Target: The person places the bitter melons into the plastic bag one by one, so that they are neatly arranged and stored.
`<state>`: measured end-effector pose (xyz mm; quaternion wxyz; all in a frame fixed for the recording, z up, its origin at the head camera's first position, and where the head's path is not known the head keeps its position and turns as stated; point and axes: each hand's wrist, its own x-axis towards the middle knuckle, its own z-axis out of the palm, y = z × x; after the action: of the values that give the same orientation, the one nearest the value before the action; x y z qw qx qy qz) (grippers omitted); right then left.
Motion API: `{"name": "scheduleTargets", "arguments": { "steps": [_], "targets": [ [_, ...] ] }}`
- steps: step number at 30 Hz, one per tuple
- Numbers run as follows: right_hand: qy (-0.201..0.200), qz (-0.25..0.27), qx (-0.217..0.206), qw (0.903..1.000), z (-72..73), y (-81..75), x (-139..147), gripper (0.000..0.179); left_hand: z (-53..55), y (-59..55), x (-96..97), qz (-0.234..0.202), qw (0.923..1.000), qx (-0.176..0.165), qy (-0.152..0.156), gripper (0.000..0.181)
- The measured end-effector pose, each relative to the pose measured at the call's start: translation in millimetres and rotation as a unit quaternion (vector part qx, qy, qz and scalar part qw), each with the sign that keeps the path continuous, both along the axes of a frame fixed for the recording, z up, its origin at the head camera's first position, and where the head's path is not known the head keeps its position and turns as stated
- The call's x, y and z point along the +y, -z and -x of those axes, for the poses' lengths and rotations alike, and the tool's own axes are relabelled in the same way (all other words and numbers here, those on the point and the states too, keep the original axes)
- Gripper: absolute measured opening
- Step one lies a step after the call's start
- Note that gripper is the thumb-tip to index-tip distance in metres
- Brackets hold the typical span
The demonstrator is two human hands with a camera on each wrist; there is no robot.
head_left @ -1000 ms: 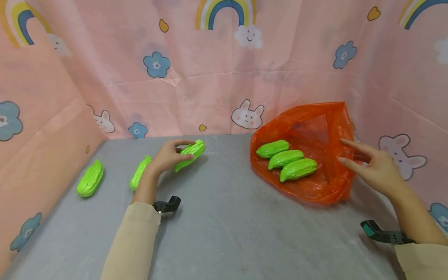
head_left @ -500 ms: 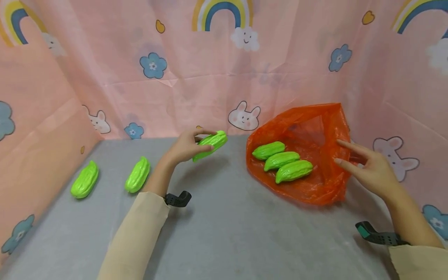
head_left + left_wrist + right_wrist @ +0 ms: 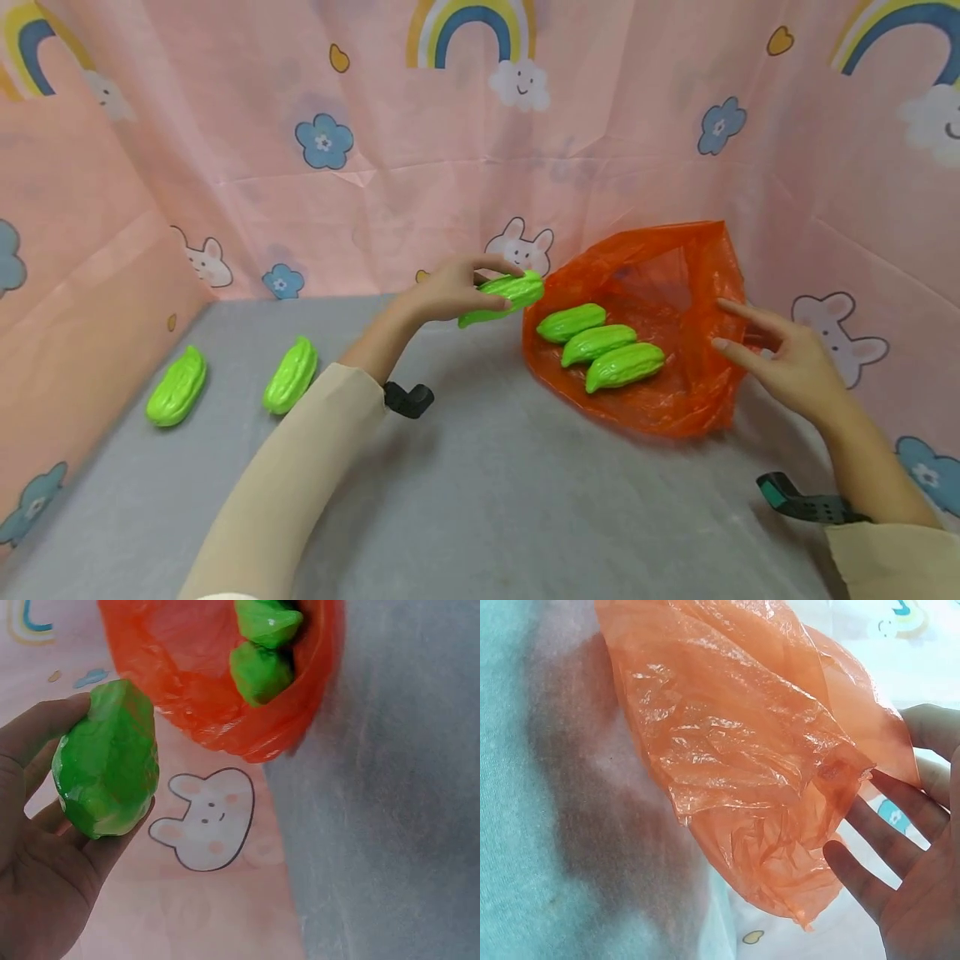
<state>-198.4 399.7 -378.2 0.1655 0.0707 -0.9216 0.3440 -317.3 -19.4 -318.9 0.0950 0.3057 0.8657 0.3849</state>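
My left hand point(image 3: 453, 292) holds a bright green bitter melon point(image 3: 517, 288) above the table, just left of the bag's mouth. In the left wrist view, thumb and fingers grip this bitter melon point(image 3: 109, 761) from its sides. The orange plastic bag point(image 3: 697, 400) lies with its mouth facing me, and three bitter melons point(image 3: 626, 367) rest side by side in it. My right hand point(image 3: 798, 367) holds the right side of the bag, thumb and index finger against the film. The right wrist view has the other fingers point(image 3: 870, 889) fairly straight beside the bag point(image 3: 727, 735).
Two more bitter melons, one point(image 3: 291, 377) and another point(image 3: 177, 387), lie apart on the left of the grey table point(image 3: 480, 500). A pink patterned cloth point(image 3: 420, 200) encloses the table at the back and both sides.
My left hand has lifted its bitter melon and carried it rightward, close to the bag. The right hand stays at the bag. The view has shifted slightly.
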Motion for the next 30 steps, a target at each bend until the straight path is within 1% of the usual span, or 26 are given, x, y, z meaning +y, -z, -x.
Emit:
{"name": "scheduleTargets", "arguments": {
  "steps": [3, 5, 10, 16, 20, 23, 27, 30],
  "targets": [
    [0.002, 0.004, 0.001, 1.0000, -1.0, -0.8, 2.1, 0.056, 6.9, 0.9, 11.3, 0.013, 0.9998, 0.012, 0.012, 0.043],
    [0.004, 0.005, -0.002, 1.0000, -1.5, -1.3, 2.9, 0.057, 10.7, 1.8, 17.7, 0.014, 0.9996, 0.017, 0.019, 0.042],
    [0.002, 0.008, 0.000, 1.0000, -1.9, -0.8, 3.8, 0.056, 18.0, 8.2, 33.4, -0.003, 0.9992, 0.013, 0.038, 0.042],
    [0.003, 0.008, 0.001, 1.0000, -3.8, 0.4, 6.0, 0.056, 24.0, 15.9, 55.1, -0.005, 0.9979, 0.007, 0.063, 0.043],
    [0.004, 0.009, -0.004, 0.9999, -5.0, 0.8, 7.5, 0.056, 26.0, 18.6, 71.3, -0.002, 0.9971, 0.021, 0.073, 0.042],
    [0.006, 0.009, -0.006, 0.9999, -5.5, 0.2, 8.2, 0.056, 26.3, 20.2, 83.9, 0.017, 0.9966, 0.026, 0.076, 0.043],
    [0.008, 0.009, -0.010, 0.9999, -4.6, -2.3, 7.2, 0.055, 27.4, 23.6, 98.7, 0.050, 0.9962, 0.016, 0.069, 0.045],
    [0.007, 0.015, -0.020, 0.9997, -3.5, -5.4, 4.6, 0.055, 30.2, 26.8, 106.7, 0.053, 0.9963, 0.015, 0.066, 0.045]
  ]
}}
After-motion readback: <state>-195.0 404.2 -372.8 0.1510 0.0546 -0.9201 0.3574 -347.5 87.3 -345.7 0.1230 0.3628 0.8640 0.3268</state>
